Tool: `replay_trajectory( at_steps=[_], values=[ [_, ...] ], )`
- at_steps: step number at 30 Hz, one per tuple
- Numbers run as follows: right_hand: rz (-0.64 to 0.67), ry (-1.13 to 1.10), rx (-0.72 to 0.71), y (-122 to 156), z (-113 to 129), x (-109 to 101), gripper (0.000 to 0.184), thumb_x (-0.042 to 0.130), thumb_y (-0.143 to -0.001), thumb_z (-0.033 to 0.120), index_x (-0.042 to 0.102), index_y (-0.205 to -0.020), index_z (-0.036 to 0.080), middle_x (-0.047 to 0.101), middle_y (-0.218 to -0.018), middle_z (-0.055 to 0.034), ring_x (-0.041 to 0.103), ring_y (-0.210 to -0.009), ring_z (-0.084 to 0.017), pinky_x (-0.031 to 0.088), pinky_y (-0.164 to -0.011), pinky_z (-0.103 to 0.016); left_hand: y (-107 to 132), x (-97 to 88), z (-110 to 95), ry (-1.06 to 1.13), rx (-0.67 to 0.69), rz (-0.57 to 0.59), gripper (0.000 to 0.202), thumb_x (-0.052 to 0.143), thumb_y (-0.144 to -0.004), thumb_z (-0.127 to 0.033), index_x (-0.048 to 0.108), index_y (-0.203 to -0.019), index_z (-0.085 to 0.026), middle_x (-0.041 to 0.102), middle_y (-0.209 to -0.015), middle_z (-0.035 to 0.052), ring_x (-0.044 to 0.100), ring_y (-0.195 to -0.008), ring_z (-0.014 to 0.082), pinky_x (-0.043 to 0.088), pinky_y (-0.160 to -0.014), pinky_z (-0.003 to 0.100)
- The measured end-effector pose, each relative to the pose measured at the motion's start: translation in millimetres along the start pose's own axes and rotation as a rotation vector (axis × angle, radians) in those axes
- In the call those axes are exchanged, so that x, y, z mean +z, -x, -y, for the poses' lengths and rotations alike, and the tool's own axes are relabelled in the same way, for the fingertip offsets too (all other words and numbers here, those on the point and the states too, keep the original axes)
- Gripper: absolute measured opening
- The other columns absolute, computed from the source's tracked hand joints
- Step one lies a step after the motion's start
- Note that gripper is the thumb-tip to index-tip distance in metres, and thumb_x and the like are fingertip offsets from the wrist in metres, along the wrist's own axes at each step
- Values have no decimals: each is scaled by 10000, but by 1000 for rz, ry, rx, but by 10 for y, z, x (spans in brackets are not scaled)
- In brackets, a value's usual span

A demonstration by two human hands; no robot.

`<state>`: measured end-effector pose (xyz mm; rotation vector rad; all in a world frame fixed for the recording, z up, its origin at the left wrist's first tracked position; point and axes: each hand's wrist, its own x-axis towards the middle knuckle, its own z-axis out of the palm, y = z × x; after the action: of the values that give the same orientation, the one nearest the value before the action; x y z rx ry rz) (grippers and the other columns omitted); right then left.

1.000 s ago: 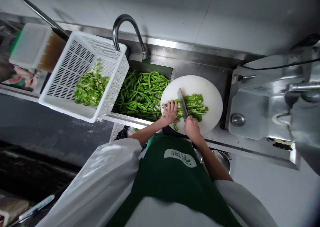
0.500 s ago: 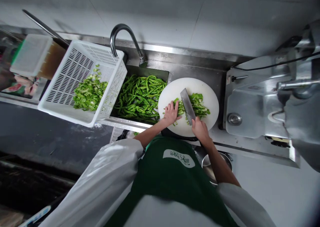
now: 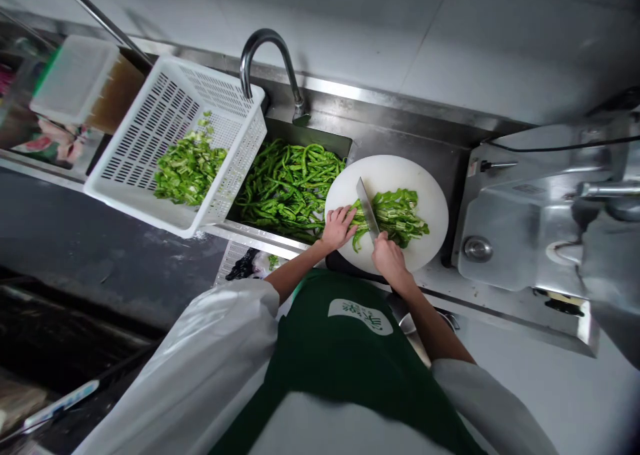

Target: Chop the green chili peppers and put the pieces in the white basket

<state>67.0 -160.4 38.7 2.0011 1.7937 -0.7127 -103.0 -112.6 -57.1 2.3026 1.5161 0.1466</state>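
Observation:
A white round cutting board [image 3: 431, 195] carries a heap of cut green peppers [image 3: 405, 208]. My right hand [image 3: 390, 258] is closed around the handle of a cleaver [image 3: 367, 205]. The blade stands across the peppers, its far end pointing away from me. Left of the blade, my left hand [image 3: 339, 229] presses on uncut lengths of pepper at the board's left side, fingers stretched forward and a little bent. Part of what lies under its fingers is hidden.
Whole long green peppers fill the sink [image 3: 345, 141] left of the board, under a curved faucet [image 3: 270, 38]. A white slotted basket [image 3: 125, 205] with chopped peppers stands farther left. A metal machine [image 3: 505, 241] stands at the right. A lidded plastic box [image 3: 75, 75] is at far left.
The view has shifted and turned slightly. The cleaver's blade has turned more edge-on to view, and my right hand has moved slightly left. My left hand stays on the peppers.

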Motion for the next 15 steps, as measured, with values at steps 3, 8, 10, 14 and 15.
replay_trajectory(
  at_steps=[3, 8, 10, 14, 15],
  values=[
    [-7, -33, 41, -94, 5, 44, 316, 320, -1085, 211, 505, -1296, 67, 748, -1114, -231, 738, -1048, -279, 493, -845, -317, -8, -17, 4, 18, -2, 22, 623, 336, -1061, -483, 435, -1599, -184, 414, -1656, 128, 366, -1488, 294, 237, -1248, 487],
    [-17, -9, 14, -87, -105, -52, 301, 326, -1101, 275, 528, -1248, 107, 754, -1098, -206, 742, -1031, -281, 477, -823, -310, 71, -100, 37, 71, 23, -3, 783, 504, -941, -495, 340, -1645, -194, 354, -1683, 146, 330, -1523, 313, 217, -1247, 511],
    [-41, 26, 4, -18, -125, -111, 310, 313, -1106, 283, 528, -1249, 112, 757, -1066, -205, 745, -1014, -292, 477, -814, -318, 112, -106, 56, 86, 0, -32, 840, 519, -903, -462, 290, -1662, -186, 313, -1702, 151, 283, -1555, 319, 216, -1245, 512],
    [-49, 72, -52, 83, -53, -153, 327, 296, -1113, 303, 517, -1272, 121, 763, -1033, -200, 750, -987, -299, 480, -813, -327, 129, -29, 33, 113, -133, -123, 811, 395, -982, -473, 188, -1675, -105, 247, -1719, 204, 200, -1598, 300, 222, -1246, 502],
    [-32, 75, -72, 85, -25, -146, 319, 301, -1112, 301, 518, -1268, 126, 766, -1033, -194, 750, -992, -297, 480, -818, -324, 120, 1, 12, 118, -156, -136, 793, 356, -1008, -485, 181, -1672, -90, 243, -1718, 215, 197, -1601, 289, 222, -1250, 494]
  ],
)
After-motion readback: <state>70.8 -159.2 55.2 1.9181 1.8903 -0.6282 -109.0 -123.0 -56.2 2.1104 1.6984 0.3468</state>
